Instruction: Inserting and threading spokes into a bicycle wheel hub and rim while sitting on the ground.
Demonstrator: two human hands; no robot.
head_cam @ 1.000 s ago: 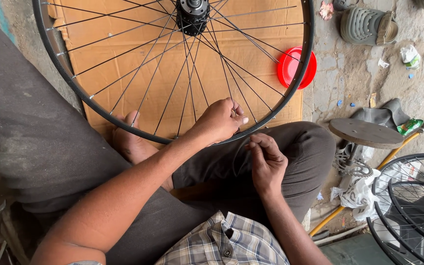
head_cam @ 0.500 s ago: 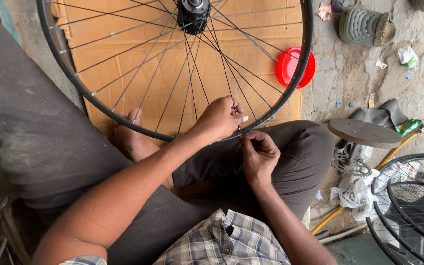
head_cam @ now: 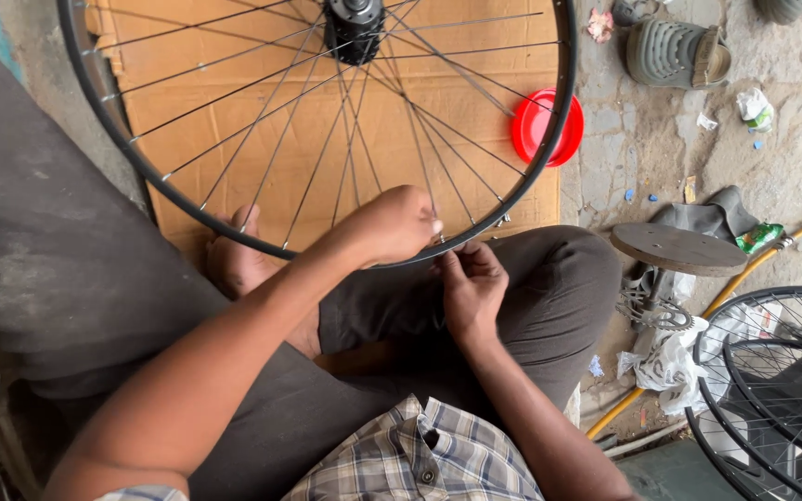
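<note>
Black spoked bicycle wheel rim [head_cam: 563, 111] stands on edge over a brown cardboard sheet [head_cam: 234, 83] on the floor, lower arc resting against the person's lap. Left hand [head_cam: 392, 223] is clenched at the rim's lowest section, fingertips pinched on a spoke end where it meets the rim. Right hand [head_cam: 472, 288] sits just below and right of it, fingers curled up to the rim's underside; can't tell what it pinches. Round red plastic lid [head_cam: 549, 134] lies behind the rim's right side.

Black spoked bicycle wheel [head_cam: 234, 121], upright against knees, over cardboard
</note>
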